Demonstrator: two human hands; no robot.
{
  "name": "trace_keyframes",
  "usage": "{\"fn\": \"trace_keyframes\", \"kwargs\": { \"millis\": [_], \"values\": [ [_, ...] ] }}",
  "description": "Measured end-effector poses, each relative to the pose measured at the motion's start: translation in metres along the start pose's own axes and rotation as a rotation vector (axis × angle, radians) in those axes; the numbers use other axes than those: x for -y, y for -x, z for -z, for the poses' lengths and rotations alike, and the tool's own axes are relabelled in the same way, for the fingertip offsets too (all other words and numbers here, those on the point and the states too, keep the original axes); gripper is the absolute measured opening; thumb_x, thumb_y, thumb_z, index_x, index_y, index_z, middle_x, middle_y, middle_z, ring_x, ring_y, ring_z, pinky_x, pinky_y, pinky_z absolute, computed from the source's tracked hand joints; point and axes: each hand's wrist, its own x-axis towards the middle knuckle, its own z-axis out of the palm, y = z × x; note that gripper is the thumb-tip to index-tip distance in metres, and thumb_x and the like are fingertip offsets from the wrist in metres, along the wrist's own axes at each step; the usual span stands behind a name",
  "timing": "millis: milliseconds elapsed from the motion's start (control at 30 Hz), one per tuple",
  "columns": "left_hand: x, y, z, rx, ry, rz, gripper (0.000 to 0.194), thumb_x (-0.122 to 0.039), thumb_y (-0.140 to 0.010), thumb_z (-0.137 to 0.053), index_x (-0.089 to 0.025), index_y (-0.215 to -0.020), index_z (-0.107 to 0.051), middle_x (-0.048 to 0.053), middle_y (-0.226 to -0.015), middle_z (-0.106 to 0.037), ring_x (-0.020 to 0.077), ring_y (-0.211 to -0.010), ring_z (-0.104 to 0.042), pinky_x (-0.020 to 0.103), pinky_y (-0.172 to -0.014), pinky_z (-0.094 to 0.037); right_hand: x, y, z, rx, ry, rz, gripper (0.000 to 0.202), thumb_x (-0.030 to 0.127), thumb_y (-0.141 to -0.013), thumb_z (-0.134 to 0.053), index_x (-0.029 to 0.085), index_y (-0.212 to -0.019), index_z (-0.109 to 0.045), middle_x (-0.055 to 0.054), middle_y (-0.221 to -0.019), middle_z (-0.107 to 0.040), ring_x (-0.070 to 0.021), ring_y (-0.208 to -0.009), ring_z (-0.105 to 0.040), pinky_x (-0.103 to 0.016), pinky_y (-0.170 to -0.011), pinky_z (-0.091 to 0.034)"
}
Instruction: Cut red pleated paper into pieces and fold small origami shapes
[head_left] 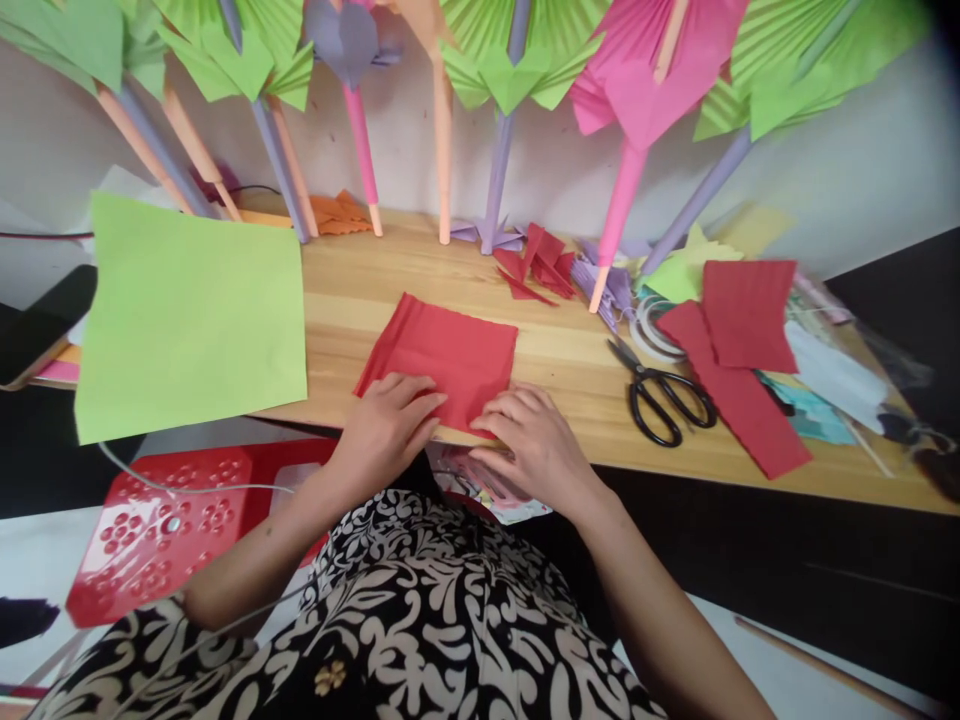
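A red sheet of crepe-like paper (457,345) lies near the desk's front edge, with narrow pleats folded along its left side. My left hand (394,415) is closed at its near left part, fingers bent and resting on the paper. At the near right corner, my right hand (536,435) grips the edge with curled fingers, its thumb low by the desk edge. Part of the near edge is hidden under my fingers. Black-handled scissors (664,395) lie to the right of my right hand, blades pointing away and left.
A large light green sheet (195,315) overhangs the desk (345,275) at left, beside a phone (49,325). Folded paper fans on rolled stems lean on the wall. Red paper pieces (750,315), tape rolls (654,325) and scraps lie right. Below stands a red plastic stool (161,530).
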Motion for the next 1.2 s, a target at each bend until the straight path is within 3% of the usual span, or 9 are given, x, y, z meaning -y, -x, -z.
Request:
{"fn": "trace_keyframes", "kwargs": {
  "millis": [133,233,333,433,533,600,733,900,1200],
  "values": [
    [-0.019,-0.004,0.007,0.055,0.14,-0.045,0.026,-0.023,-0.101,-0.05,-0.015,-0.118,-0.068,0.012,-0.11,-0.073,0.0238,-0.099,-0.066,0.039,-0.086,-0.056,0.0,0.023,0.015,-0.013,-0.045,-0.021,0.014,0.034,-0.093,-0.068,0.021,-0.095,-0.071,-0.006,-0.091,-0.072,-0.023,-0.092,-0.064,-0.043,-0.094,-0.046],
    [-0.033,-0.016,0.008,0.051,0.197,-0.062,0.032,-0.02,-0.102,-0.045,-0.016,-0.127,-0.065,0.013,-0.121,-0.071,0.025,-0.112,-0.066,0.044,-0.096,-0.055,0.001,0.03,0.022,-0.11,-0.119,-0.047,0.013,0.033,-0.096,-0.064,0.023,-0.096,-0.072,-0.004,-0.091,-0.074,-0.0214,-0.09,-0.067,-0.044,-0.097,-0.047],
    [-0.042,-0.029,-0.005,0.009,0.184,-0.048,0.045,-0.014,-0.099,-0.04,-0.016,-0.142,-0.054,0.016,-0.142,-0.061,0.0284,-0.131,-0.057,0.053,-0.109,-0.048,0.001,0.024,0.019,-0.264,-0.093,-0.154,0.019,0.027,-0.1,-0.055,0.024,-0.108,-0.072,-0.007,-0.103,-0.076,-0.0226,-0.099,-0.069,-0.046,-0.103,-0.047],
    [-0.044,-0.037,-0.028,0.033,0.124,0.007,0.056,-0.011,-0.095,-0.038,-0.015,-0.151,-0.043,0.018,-0.153,-0.05,0.0306,-0.143,-0.046,0.057,-0.115,-0.041,0.0,0.012,0.005,-0.24,0.013,-0.256,0.032,0.025,-0.101,-0.048,0.02,-0.127,-0.067,-0.012,-0.127,-0.072,-0.0268,-0.12,-0.064,-0.05,-0.111,-0.043],
    [-0.038,-0.04,-0.044,0.122,0.032,0.058,0.055,-0.013,-0.094,-0.039,-0.009,-0.149,-0.045,0.022,-0.155,-0.045,0.034,-0.147,-0.041,0.058,-0.12,-0.033,0.0,0.006,-0.01,-0.112,0.098,-0.28,0.042,0.026,-0.101,-0.047,0.014,-0.139,-0.06,-0.015,-0.144,-0.061,-0.0308,-0.138,-0.053,-0.054,-0.118,-0.037],
    [-0.028,-0.038,-0.046,0.168,-0.024,0.081,0.05,-0.02,-0.097,-0.041,-0.01,-0.145,-0.052,0.022,-0.156,-0.044,0.036,-0.148,-0.039,0.059,-0.122,-0.027,-0.001,0.007,-0.016,-0.092,0.13,-0.285,0.043,0.025,-0.101,-0.046,0.012,-0.139,-0.06,-0.016,-0.145,-0.059,-0.031,-0.14,-0.051,-0.054,-0.118,-0.037],
    [0.002,-0.031,-0.031,0.188,-0.121,0.147,0.05,-0.034,-0.1,-0.046,-0.013,-0.145,-0.053,0.02,-0.16,-0.039,0.0356,-0.15,-0.035,0.057,-0.123,-0.024,-0.006,0.018,-0.016,-0.14,0.151,-0.293,0.042,0.023,-0.101,-0.044,0.012,-0.136,-0.063,-0.014,-0.144,-0.061,-0.0296,-0.138,-0.054,-0.052,-0.117,-0.04],
    [0.032,-0.021,-0.014,0.17,-0.206,0.204,0.054,-0.036,-0.102,-0.039,-0.011,-0.149,-0.048,0.019,-0.161,-0.036,0.0338,-0.15,-0.034,0.055,-0.123,-0.023,-0.013,0.038,-0.009,-0.202,0.157,-0.33,0.039,0.022,-0.1,-0.046,0.015,-0.134,-0.065,-0.014,-0.141,-0.063,-0.0303,-0.134,-0.058,-0.055,-0.114,-0.044],
    [0.03,-0.021,-0.013,0.189,-0.271,0.21,0.055,-0.035,-0.102,-0.033,-0.008,-0.148,-0.047,0.019,-0.161,-0.036,0.0322,-0.151,-0.034,0.053,-0.123,-0.023,-0.012,0.071,-0.003,-0.219,0.128,-0.299,0.038,0.026,-0.101,-0.052,0.017,-0.136,-0.062,-0.012,-0.14,-0.065,-0.0271,-0.136,-0.056,-0.051,-0.116,-0.042]
  ]
}}
